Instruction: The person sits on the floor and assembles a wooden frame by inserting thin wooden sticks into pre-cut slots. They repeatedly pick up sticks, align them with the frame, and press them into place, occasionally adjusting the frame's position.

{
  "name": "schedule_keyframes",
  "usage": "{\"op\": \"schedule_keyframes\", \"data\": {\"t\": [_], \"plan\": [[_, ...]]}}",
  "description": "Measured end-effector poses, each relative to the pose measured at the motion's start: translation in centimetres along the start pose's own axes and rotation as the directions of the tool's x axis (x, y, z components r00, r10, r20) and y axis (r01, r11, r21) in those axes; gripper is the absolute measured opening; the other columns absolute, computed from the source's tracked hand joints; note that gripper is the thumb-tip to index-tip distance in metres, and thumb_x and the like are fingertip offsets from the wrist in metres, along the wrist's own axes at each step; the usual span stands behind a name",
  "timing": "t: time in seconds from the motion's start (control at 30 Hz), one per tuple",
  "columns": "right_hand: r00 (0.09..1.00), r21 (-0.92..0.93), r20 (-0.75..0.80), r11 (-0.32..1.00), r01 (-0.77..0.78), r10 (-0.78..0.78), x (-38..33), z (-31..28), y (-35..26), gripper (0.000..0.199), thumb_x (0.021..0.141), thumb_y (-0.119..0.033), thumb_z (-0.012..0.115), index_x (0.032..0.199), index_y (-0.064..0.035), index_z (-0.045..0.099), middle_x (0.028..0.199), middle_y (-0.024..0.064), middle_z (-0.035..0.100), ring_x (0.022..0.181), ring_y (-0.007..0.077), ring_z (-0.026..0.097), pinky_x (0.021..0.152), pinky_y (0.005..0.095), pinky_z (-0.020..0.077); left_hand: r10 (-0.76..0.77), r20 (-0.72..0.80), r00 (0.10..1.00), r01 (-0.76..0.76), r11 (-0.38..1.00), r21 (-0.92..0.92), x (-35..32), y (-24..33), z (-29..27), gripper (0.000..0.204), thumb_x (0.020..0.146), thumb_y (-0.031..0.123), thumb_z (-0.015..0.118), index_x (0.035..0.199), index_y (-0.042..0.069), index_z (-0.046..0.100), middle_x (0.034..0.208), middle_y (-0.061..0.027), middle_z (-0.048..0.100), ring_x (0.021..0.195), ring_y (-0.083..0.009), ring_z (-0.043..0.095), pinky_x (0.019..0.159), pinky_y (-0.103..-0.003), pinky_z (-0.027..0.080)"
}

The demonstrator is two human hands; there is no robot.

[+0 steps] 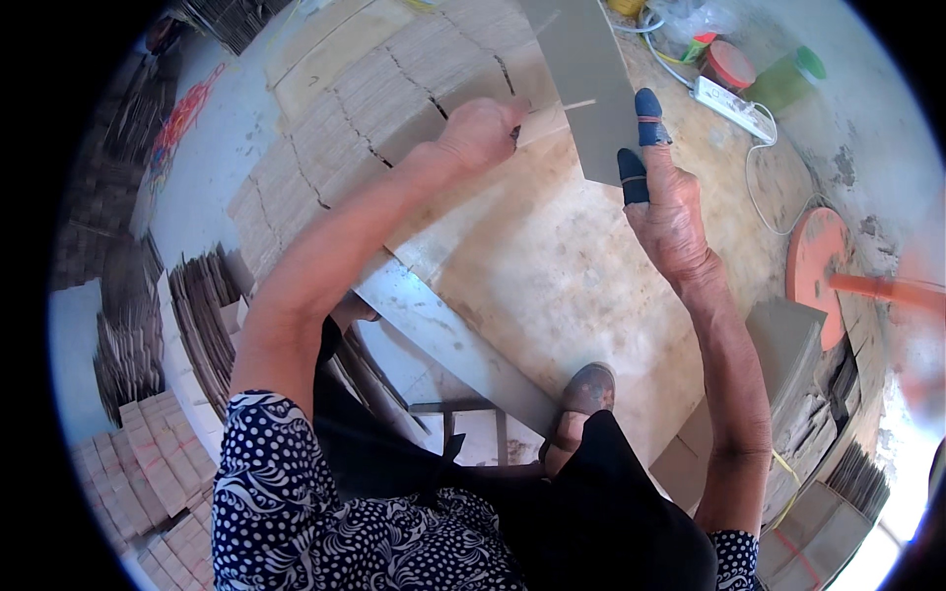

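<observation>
Brown cardboard (360, 123), marked by rows of dark slits, spreads across the upper left of the work surface. Over its right end, my left hand (478, 135) is closed with fingers curled down. Something dark shows at its fingertips, and whatever they grip is hidden. To the right, a long grey-brown board (586, 94) reaches in from the top edge. My right hand (672, 212) is beside the board's lower right edge, with two fingers stretched out and apart. Dark coverings wrap both fingertips; one tip appears to touch the board's edge.
A stained tan surface (552, 266) lies below my hands. A white power strip (734, 108) with cable, a red-lidded jar (729, 64) and a green-lidded jar (788, 81) stand upper right. An orange disc (818, 261) with a pole is at right. Cardboard stacks (148, 453) fill the lower left.
</observation>
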State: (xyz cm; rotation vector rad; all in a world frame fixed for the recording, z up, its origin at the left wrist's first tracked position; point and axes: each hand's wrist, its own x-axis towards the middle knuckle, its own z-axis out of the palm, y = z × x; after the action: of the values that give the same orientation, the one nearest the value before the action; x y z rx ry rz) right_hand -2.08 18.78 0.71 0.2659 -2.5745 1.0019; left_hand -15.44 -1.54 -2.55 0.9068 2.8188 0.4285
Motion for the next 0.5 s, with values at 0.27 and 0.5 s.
{"op": "schedule_keyframes", "data": {"t": [0.27, 0.5], "plan": [[0.998, -0.052, -0.026, 0.997, -0.053, 0.052, -3.6, -4.0, -1.5, 0.077, 0.073, 0.009, 0.057, 0.143, -0.0048, 0.029, 0.074, 0.0199, 0.060, 0.061, 0.0354, 0.059, 0.056, 0.0388, 0.0493, 0.149, -0.029, 0.988, -0.149, 0.989, -0.009, -0.9, 5.2, 1.3, 0.015, 0.075, 0.005, 0.057, 0.089, 0.005, 0.058, 0.087, -0.0171, 0.063, 0.083, -0.0361, 0.062, 0.070, -0.046, 0.050], [0.998, -0.221, -0.016, 0.973, -0.068, 0.066, -8.0, -4.8, 1.4, 0.082, 0.073, 0.013, 0.054, 0.146, -0.0089, 0.024, 0.068, 0.0198, 0.055, 0.056, 0.0329, 0.055, 0.054, 0.0297, 0.0464, 0.346, -0.195, 0.918, -0.360, 0.932, -0.041, -1.1, 10.7, 3.0, 0.009, 0.073, 0.004, 0.058, 0.082, 0.006, 0.057, 0.082, -0.0144, 0.062, 0.075, -0.0365, 0.062, 0.066, -0.045, 0.049]]}}
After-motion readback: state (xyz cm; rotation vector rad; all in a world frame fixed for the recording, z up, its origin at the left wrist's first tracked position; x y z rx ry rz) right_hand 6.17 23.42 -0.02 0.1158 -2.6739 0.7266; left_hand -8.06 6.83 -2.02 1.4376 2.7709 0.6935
